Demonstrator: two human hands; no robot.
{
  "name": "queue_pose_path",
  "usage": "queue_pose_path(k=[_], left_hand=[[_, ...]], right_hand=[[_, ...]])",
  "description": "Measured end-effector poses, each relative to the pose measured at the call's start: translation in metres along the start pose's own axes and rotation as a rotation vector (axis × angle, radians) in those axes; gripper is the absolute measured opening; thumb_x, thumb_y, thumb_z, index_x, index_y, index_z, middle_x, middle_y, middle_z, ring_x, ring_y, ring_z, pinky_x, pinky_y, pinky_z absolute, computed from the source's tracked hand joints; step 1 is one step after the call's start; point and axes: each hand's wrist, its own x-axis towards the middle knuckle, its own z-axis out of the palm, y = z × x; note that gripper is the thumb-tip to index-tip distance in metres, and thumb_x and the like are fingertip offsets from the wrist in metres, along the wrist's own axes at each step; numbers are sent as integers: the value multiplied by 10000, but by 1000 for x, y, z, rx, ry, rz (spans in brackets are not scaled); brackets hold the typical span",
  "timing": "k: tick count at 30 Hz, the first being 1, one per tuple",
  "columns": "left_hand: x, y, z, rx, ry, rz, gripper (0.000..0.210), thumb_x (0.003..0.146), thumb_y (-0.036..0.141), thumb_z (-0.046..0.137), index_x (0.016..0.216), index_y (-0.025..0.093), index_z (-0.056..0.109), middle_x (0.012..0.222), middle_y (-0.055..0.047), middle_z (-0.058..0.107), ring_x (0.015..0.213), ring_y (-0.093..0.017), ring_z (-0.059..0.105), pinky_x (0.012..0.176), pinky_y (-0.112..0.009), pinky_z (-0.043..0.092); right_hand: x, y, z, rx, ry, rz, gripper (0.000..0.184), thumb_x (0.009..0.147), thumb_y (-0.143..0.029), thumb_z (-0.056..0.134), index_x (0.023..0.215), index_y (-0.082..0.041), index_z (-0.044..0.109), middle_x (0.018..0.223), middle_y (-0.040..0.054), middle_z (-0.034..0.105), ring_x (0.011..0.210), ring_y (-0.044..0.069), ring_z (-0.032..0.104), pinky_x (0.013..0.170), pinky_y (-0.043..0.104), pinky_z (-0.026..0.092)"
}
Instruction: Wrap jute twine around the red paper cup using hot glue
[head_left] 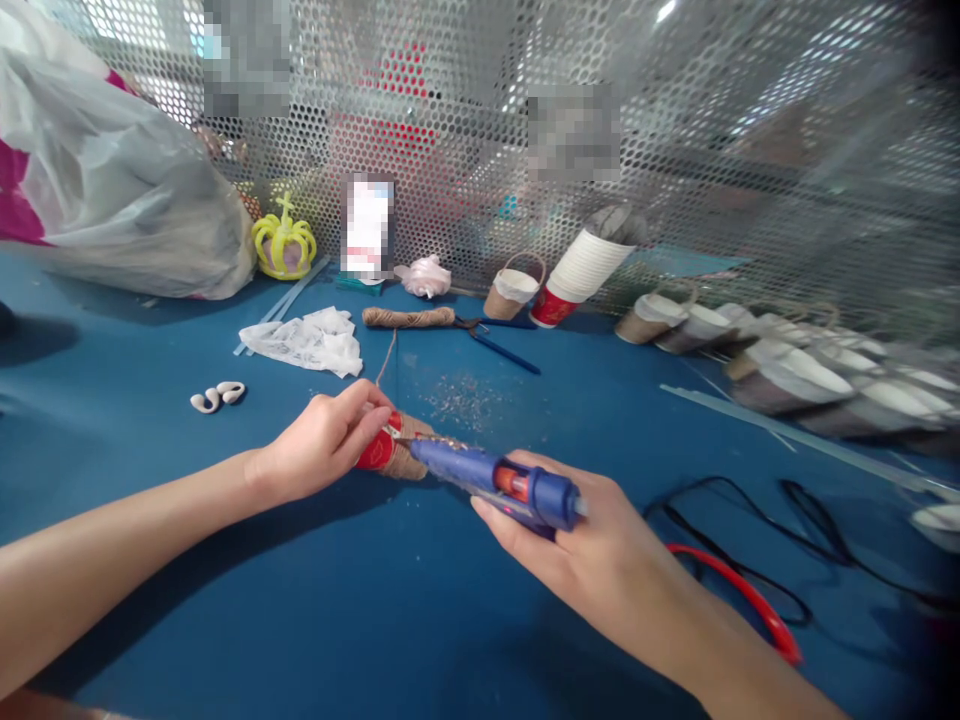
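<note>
My left hand [330,440] is closed on a red paper cup [373,452] lying on its side, partly wrapped in brown twine [407,460]. A strand of that twine runs up from the hand to a wound bundle of twine [409,317]. In my right hand [577,530] is a blue hot glue gun [487,472], gripped by its handle. Its nozzle points left and meets the cup at the edge of the wrapped part; whether it touches cannot be made out. Pliers with dark blue handles [506,350] lie beside the twine bundle.
Twine-covered cups [795,375] stand along the right, behind glue sticks [750,420]. A cup stack [589,262] leans near a perforated metal screen [465,130]. A black cord [720,485] and red band [750,590] lie right. White crumpled sheets [307,342] and a plastic bag [127,190] are left.
</note>
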Motion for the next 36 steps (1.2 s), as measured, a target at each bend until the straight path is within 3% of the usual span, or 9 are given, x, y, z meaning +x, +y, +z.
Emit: queue_pose_path(k=[7,16,24,36], left_hand=[[-1,-1,1,17,1,-2,178,901,283,364,893,164,496,684,5,633,530,-95,550,496,-184,395],[-3,-2,1,37,-13,112,139,893,242,372,924,174,490,617,28,599,485,-87,539,461,-174,372],[-2,-5,1,80,-9,80,169,899,276,366,911,169,496,579,41,548,447,-77,472,452,-176,343],[-3,-3,0,69,-16,54,166,894,287,363,902,180,490,515,67,468,426,-80,450,446,-179,331]], right_hand=[[-4,-2,1,-7,29,-1,197,811,-317,535,650,-226,467,580,-38,514,499,106,407,481,220,385],[3,2,1,-34,113,7,168,786,-309,553,652,-223,498,558,-37,524,492,112,439,491,226,407],[-1,2,0,13,4,39,178,801,-323,540,662,-223,492,573,-46,527,495,102,430,475,213,397],[-4,-3,1,-5,26,8,205,805,-324,537,640,-225,467,571,-39,516,493,109,417,477,220,385]])
